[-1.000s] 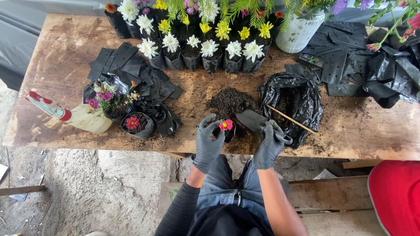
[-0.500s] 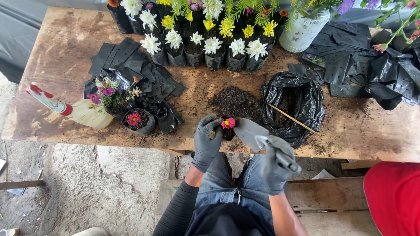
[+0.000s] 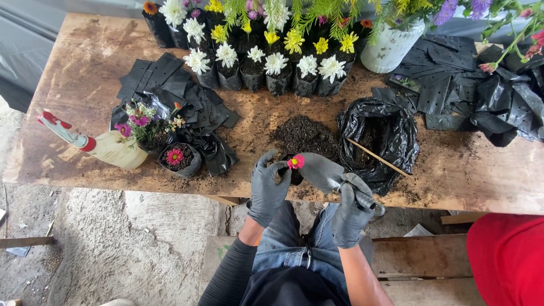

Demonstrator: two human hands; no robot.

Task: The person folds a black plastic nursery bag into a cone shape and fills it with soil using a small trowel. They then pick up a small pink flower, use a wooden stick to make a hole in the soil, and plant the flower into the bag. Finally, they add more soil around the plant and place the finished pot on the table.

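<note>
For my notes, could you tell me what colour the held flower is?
Pink flower, yellow centre; head view.

- Left hand (image 3: 267,187): gloved in dark grey, raised at the near edge of the bench, fingers curled inward in a cupping grip, thumb towards the right hand.
- Left forearm: dark sleeve, angled up from the lap.
- Right hand (image 3: 352,208): gloved, fist wrapped tightly about a handle, just below the bench's near edge.
- Right forearm: bare, rising from lower right.
</note>
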